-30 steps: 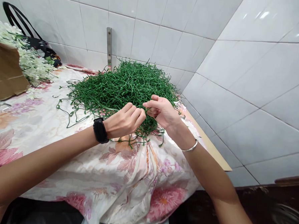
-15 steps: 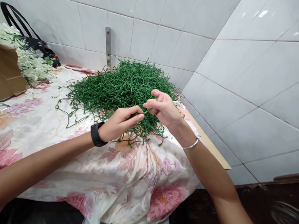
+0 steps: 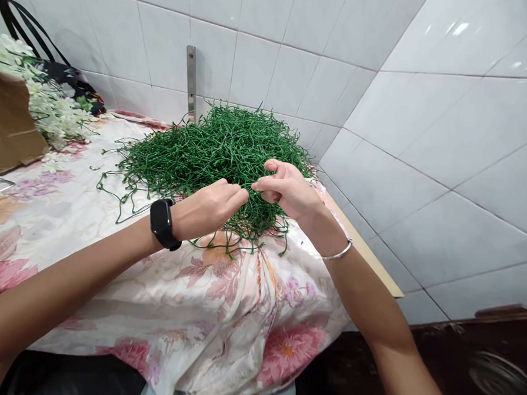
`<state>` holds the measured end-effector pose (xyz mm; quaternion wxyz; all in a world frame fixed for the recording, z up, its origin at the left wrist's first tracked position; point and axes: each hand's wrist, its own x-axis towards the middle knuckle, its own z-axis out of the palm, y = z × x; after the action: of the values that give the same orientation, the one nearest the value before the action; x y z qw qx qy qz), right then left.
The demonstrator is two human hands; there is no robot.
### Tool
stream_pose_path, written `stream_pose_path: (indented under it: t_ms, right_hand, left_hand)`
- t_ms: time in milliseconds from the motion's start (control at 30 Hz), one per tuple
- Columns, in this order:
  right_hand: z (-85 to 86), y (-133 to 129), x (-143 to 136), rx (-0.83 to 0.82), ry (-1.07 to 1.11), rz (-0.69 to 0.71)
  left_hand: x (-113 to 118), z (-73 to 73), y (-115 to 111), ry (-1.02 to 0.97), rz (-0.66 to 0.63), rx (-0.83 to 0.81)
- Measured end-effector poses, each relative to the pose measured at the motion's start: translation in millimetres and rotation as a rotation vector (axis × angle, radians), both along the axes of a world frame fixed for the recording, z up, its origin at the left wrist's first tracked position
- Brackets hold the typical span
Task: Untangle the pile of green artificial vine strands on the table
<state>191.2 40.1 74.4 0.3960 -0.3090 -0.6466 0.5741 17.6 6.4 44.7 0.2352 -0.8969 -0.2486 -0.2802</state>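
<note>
A large heap of thin green artificial stems [image 3: 222,145] lies tangled on the flowered cloth, against the tiled wall. Over the heap's near edge, my left hand [image 3: 214,205] is closed, back of the hand up, with a black band on its wrist. Just right of it, my right hand [image 3: 286,187] is closed too, thumb and forefinger pinched together and the other fingers curled. The two sets of fingertips almost meet. Whatever lies between them is too small or hidden against the green to make out.
White artificial flowers [image 3: 58,113], a brown cardboard piece [image 3: 11,122] and a dark bag [image 3: 86,88] stand at the left. A metal strip [image 3: 191,79] rises by the wall. The flowered cloth [image 3: 152,298] hangs over the front edge; a board edge [image 3: 375,256] shows at right.
My left hand has rolled over and its fingers have closed, so its back now faces up and the band's face shows. My right hand has hardly moved.
</note>
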Motion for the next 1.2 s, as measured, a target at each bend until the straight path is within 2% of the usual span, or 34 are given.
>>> stream_pose_path:
  t_ms: [100,200,267,333,367,433,500,667,833,933,1033,1200]
  right_hand:
    - [0.7,0,-3,-0.091,-0.052,0.021]
    - [10.5,6,13,-0.115,-0.055,0.003]
    - [22.6,13,39,-0.04,0.039,-0.13]
    - [34.5,20,68,0.214,0.26,-0.361]
    - [38.5,23,80,0.28,0.306,-0.41]
    - [40.3,27,92,0.325,0.331,-0.42]
    - [34.2,29,87,0.308,0.278,-0.372]
    - [11.3,25,50,0.302,0.095,-0.332]
    - [-2.9,10,29,0.549,-0.066,-0.412]
    - [-11.5,7,23,0.72,-0.259,-0.361]
    - [-19.8,10,20,0.811,-0.411,-0.28]
    - [-28.4,17,18,0.932,-0.52,-0.217]
  left_hand:
    - [4,-0.6,-3,0.149,0.063,0.192]
    - [-1,-4.9,-4,0.151,0.054,0.197]
    - [-9,-10.2,-3,0.077,0.016,0.08]
    - [-16,-14.9,1,-0.064,-0.022,-0.104]
    - [-19,-16.2,3,-0.146,-0.032,-0.204]
    - [-22,-16.8,6,-0.301,-0.036,-0.368]
    - [-21,-16.3,9,-0.394,-0.016,-0.477]
    - [-21,-21.2,12,-0.494,0.05,-0.673]
    - [-20,-24.7,11,-0.493,0.029,-0.768]
    - [-19,-22.8,6,-0.407,-0.016,-0.761]
    - [-19,-20.3,0,-0.321,-0.069,-0.755]
    - [-17,-19.0,-4,-0.386,-0.116,-0.78]
